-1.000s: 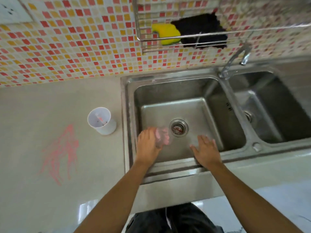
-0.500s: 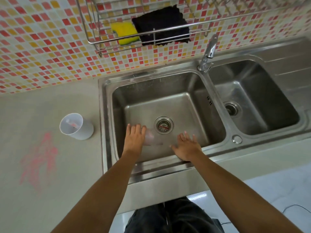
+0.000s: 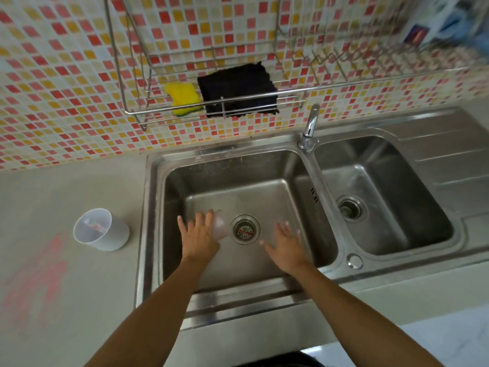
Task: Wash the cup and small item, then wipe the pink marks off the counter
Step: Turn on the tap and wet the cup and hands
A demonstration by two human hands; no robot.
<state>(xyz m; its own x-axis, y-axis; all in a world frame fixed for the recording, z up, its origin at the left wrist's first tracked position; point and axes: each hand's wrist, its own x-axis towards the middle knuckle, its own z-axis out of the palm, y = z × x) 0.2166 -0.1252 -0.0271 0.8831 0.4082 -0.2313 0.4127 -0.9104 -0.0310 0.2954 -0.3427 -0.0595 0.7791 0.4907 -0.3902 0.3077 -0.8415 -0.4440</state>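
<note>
A white cup (image 3: pixel 105 234) with something pink inside stands on the beige counter, left of the sink. Pink scribbled marks (image 3: pixel 39 282) cover the counter to its front left. My left hand (image 3: pixel 199 237) hovers palm down over the left basin (image 3: pixel 264 192), fingers spread. A small translucent pinkish item (image 3: pixel 221 226) lies at its thumb side, next to the drain (image 3: pixel 244 229); the thumb is hidden. My right hand (image 3: pixel 287 245) is spread flat and empty on the other side of the drain.
A faucet (image 3: pixel 309 125) stands between the left basin and the right basin (image 3: pixel 383 181). On the tiled wall hangs a wire rack (image 3: pixel 291 91) holding a yellow sponge (image 3: pixel 182 98) and a black cloth (image 3: pixel 238 90). A drainboard lies at the far right.
My left hand's fingers have spread apart over the translucent item, which sits lower by the drain. Both hands stayed over the left basin while my view tilted up and shifted.
</note>
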